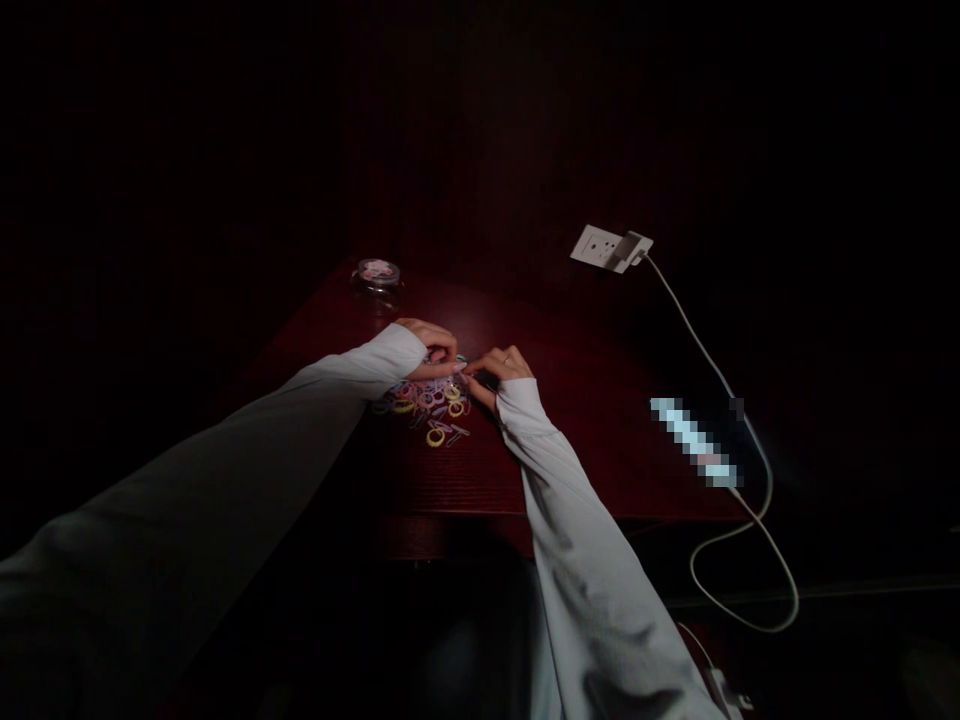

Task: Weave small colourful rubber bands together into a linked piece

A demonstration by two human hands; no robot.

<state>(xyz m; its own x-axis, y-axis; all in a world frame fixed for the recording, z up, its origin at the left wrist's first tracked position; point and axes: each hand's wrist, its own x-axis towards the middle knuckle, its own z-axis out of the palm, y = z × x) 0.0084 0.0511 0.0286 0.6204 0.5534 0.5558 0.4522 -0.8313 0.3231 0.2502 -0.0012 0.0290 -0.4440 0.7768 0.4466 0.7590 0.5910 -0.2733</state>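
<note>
My left hand (433,348) and my right hand (501,368) meet over a dark red table (570,440), fingertips pinched together on a small green elastic band (460,359) held between them. Right below the hands lies a heap of several small coloured elastic bands (431,408), pink, yellow and purple. Both arms wear pale long sleeves. A ring shows on a finger of my right hand.
A small clear jar (377,281) with bands inside stands at the table's far left corner. A white wall socket with a plug (611,248) feeds a white cable (742,520) running to a lit phone (697,443) on the table's right. The surroundings are dark.
</note>
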